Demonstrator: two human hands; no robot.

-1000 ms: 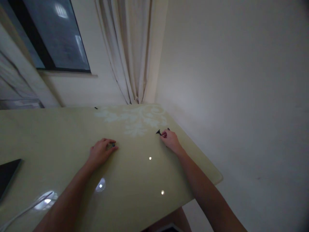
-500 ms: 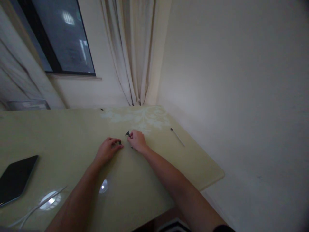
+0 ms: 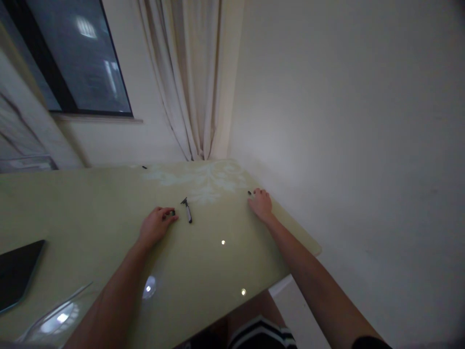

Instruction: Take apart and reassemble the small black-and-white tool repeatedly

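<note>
My left hand point(image 3: 155, 225) rests on the table, its thumb and fingers pinching a small dark piece point(image 3: 173, 213) whose kind I cannot make out. Just right of those fingertips lies a razor point(image 3: 188, 212) with a dark head and grey-black handle, untouched by either hand. Over at the table's right side, my right hand point(image 3: 260, 203) has its fingers bent around a thin white stick with a dark tip point(image 3: 249, 193). Only the tip end sticks out; the palm and fingers hide the remainder.
A dark flat tablet-like device point(image 3: 20, 274) lies at the left, with a white cable point(image 3: 54, 310) nearer to me. A small black piece point(image 3: 144, 167) sits near the table's far edge. The wall point(image 3: 345, 169) borders the right side; a curtain point(image 3: 192, 82) hangs behind.
My right hand has let go of the razor, leaving it on the table, and has moved right to the white stick. My left hand keeps the small dark piece. The view has shifted slightly right.
</note>
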